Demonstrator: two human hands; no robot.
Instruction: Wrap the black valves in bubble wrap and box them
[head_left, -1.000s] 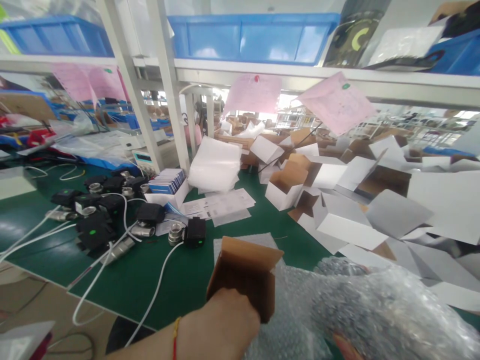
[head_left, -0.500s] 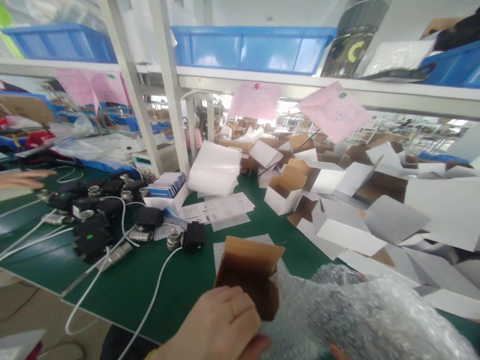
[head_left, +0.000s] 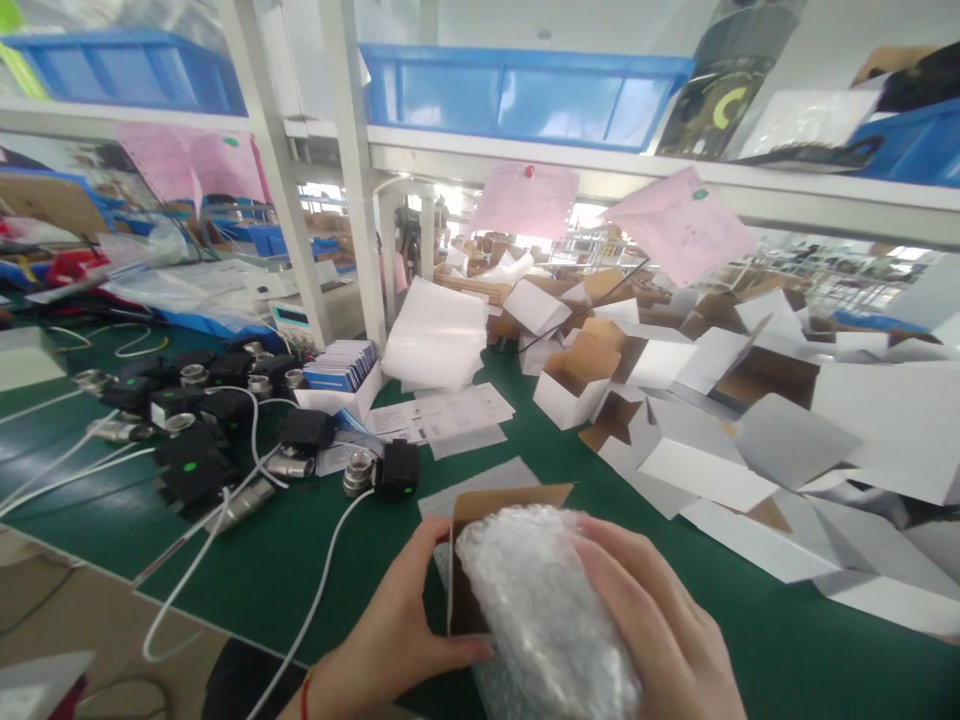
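A small open cardboard box (head_left: 466,595), brown inside, stands near the front of the green table. My left hand (head_left: 401,620) grips its left side, thumb at the lower edge and fingers behind the upper left. My right hand (head_left: 664,610) is wrapped round a bundle of bubble wrap (head_left: 544,600), whose far end is at the box's opening. What the wrap contains cannot be made out. Under the box lies a translucent sheet (head_left: 487,487). To the left sits a black device with a metal fitting (head_left: 396,470) and a white cable.
Several black devices (head_left: 191,465) with cables crowd the left. Behind are a white box of blue booklets (head_left: 341,385), printed papers (head_left: 450,415) and a stack of white sheets (head_left: 435,335). Open white boxes (head_left: 697,455) pile up at right. A shelf with blue bins (head_left: 525,95) runs above.
The loose bubble wrap on the right is now a compact bundle in my right hand, brought to the box's opening. My left hand has moved to the box's left side. Another person's hand has left the view at left.
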